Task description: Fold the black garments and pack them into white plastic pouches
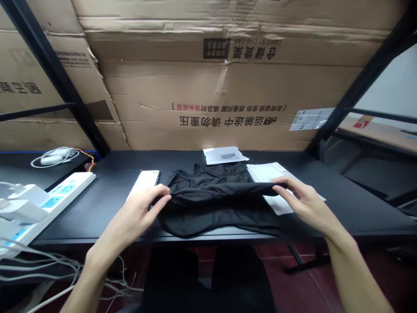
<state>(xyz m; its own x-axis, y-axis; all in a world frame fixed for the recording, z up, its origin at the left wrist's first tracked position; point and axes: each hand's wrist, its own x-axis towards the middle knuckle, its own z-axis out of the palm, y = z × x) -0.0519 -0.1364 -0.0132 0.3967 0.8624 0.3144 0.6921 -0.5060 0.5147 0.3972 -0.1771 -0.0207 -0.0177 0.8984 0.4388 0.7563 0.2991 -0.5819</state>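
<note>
A piece of black cloth (221, 213), perhaps a garment, lies over the front middle of the dark table; its exact kind is not clear. My left hand (145, 208) pinches the cloth's left side between thumb and fingers. On the other side, my right hand (298, 198) pinches the right end. Between both hands an edge of the cloth is lifted and stretched into a band, while the rest lies in loose folds. Beside my left hand is a phone (143, 180) with a bright screen, partly covered by that hand. White papers or packets (267, 171) lie behind my right hand.
At the left a white power strip (70, 184) holds several plugs (28, 204), with cables hanging below. A coiled white cable (57, 156) lies farther back. Another white packet (224, 155) lies near the cardboard wall (208, 87). Dark metal posts (345, 93) frame the table (342, 195).
</note>
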